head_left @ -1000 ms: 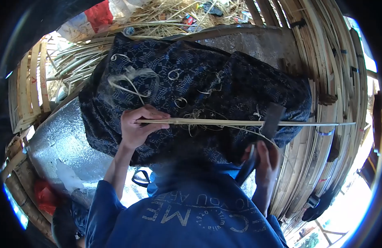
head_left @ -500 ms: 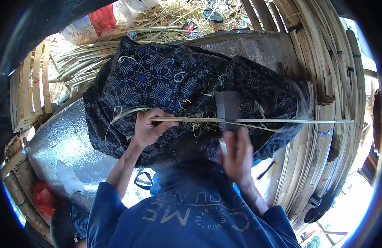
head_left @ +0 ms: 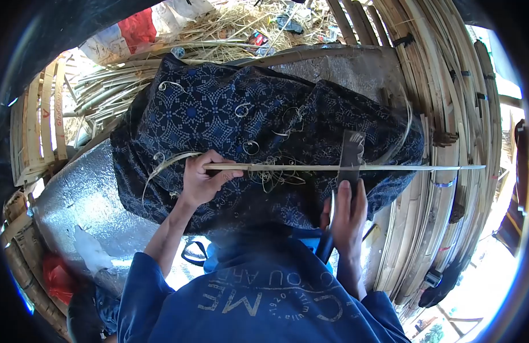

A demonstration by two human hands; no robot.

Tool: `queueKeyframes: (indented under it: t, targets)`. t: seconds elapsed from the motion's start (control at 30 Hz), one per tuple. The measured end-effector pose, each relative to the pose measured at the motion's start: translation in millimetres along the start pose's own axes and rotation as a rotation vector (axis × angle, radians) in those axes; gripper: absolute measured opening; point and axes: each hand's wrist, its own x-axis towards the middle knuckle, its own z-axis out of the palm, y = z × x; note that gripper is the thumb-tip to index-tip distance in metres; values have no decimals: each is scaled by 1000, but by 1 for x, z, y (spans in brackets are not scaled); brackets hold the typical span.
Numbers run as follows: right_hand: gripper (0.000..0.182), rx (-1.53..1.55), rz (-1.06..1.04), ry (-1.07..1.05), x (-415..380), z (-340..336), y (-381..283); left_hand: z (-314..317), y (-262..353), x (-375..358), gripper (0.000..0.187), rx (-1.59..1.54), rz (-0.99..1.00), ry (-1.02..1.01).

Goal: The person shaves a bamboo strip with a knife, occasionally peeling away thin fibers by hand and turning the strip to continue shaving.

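Note:
My left hand is closed round one end of a thin bamboo strip, which runs level to the right, far past the cloth. A pale curled shaving trails out to the left of this hand. My right hand grips a knife; its shiny edge shows beside the fingers and a dark handle runs back toward my body. Beyond the fingertips a flat dark piece crosses the strip. Under both hands lies a dark blue patterned cloth spread over my lap, with curly shavings on it.
Bundled bamboo slats stand along the right. At the back left lies a heap of split strips, with loose straw behind. A silvery sheet covers the surface on the left, near a red bag.
My right hand has slid right along the strip with the knife and the flat dark piece. My left hand keeps its hold on the strip's end, nearly still.

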Motion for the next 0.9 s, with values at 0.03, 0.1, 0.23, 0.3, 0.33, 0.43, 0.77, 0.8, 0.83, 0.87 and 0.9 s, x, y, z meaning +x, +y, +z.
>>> queueKeyframes:
  t: [0.03,0.1,0.23,0.3,0.33,0.43,0.77,0.8,0.83,0.87,0.9]
  targets:
    - [25,6,-24,11,-4,7,-5,0,0,-1,26,3,-6,-3]
    - [24,-135,-303,-238,1,40,27,-1,4,1,26,9,-101,-12]
    - [21,-40,-133,-491,-6,51,6,-2,6,0,22,45,-17,-16]
    - [23,-118,-247,-309,-10,38,9,-3,8,1,21,-11,-75,-6]
    - [24,-181,-359,-120,-9,29,9,-4,9,2,21,-61,-132,-10]
    - [29,26,-89,-67,9,-4,2,-3,14,1,18,2,-127,-13]
    - [28,-71,-37,-47,30,-2,28,16,54,16,34,907,448,-90]
    - [28,-69,-31,-50,31,-2,27,26,53,16,34,908,443,-95]
    - [28,-53,-53,-63,32,-2,26,37,48,15,33,938,471,-95]
    - [27,-34,-77,-72,33,-4,27,44,41,15,31,967,504,-97]
    - [27,-26,-72,-65,34,-5,28,48,31,16,29,934,530,-53]
